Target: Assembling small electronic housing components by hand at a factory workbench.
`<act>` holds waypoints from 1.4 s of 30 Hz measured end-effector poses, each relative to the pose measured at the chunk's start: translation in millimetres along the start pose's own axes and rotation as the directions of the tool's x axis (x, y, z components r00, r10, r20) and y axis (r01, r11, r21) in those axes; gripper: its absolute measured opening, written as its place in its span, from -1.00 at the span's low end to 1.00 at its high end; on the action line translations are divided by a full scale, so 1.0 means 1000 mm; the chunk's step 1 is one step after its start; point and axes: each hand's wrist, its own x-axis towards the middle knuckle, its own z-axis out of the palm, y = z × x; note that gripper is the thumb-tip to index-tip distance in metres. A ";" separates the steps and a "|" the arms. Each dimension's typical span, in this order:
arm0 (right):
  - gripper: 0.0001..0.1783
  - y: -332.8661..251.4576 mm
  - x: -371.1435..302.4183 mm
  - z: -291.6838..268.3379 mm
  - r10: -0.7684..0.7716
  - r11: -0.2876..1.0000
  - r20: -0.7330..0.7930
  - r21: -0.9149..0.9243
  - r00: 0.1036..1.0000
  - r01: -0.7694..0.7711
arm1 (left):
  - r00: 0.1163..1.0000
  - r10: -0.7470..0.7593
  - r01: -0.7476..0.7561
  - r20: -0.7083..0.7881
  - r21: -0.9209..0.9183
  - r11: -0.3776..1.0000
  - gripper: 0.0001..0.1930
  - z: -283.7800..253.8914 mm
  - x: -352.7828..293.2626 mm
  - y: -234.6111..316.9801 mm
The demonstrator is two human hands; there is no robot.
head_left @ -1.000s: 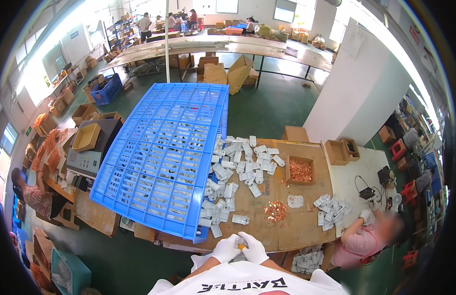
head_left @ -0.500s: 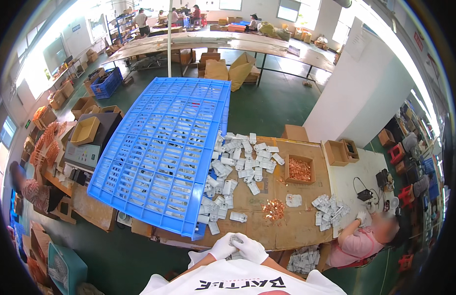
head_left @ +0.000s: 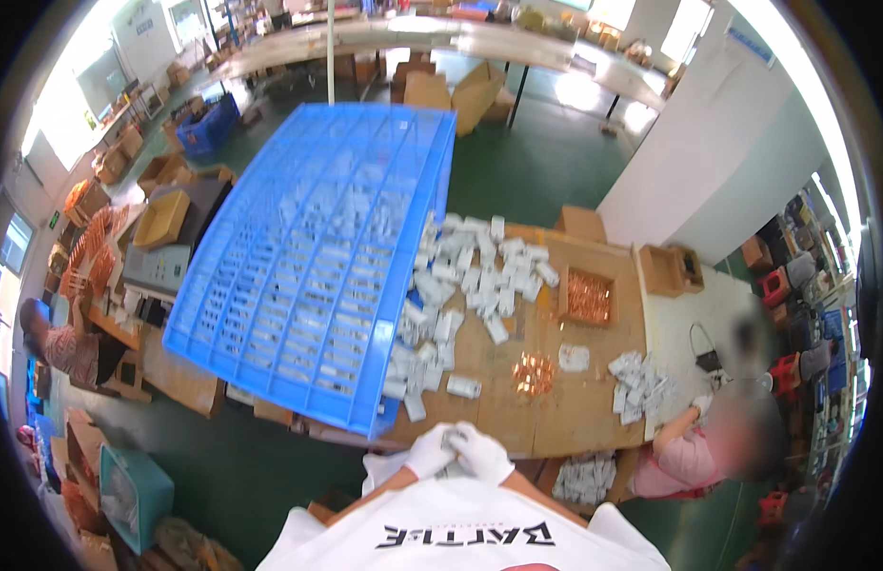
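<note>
A large blue slatted crate (head_left: 313, 266) leaned tilted across the wooden table (head_left: 555, 419), white parts (head_left: 465, 276) spilled beside it. Close to the chest, the gloved left hand (head_left: 430, 453) and right hand (head_left: 481, 453) met, fingers curled around a small white part (head_left: 455, 443).

Green workshop floor (head_left: 536, 171), white wall (head_left: 717, 143), long benches (head_left: 479, 43), stacked cardboard boxes (head_left: 460, 90), bright window light (head_left: 70, 86)

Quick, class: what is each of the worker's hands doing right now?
Left hand: gloved, closed on a small white part, shared with the right.
Right hand: gloved, closed on the same part.
</note>
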 end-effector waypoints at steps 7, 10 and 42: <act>-0.70 0.000 0.021 -0.019 -0.144 0.986 -0.224 -0.117 0.964 0.120 | 0.979 0.179 -0.192 -0.096 -0.152 0.970 -0.63 -0.008 0.019 0.001; -0.72 -0.010 0.024 -0.030 -0.049 0.997 -0.210 -0.074 0.976 0.035 | 0.998 0.062 -0.064 -0.015 -0.115 0.991 -0.57 -0.029 0.014 0.031; -0.72 0.005 0.021 0.002 0.263 0.956 0.026 0.125 0.964 -0.264 | 0.996 0.086 -0.086 -0.030 -0.010 0.996 -0.61 -0.007 0.025 -0.007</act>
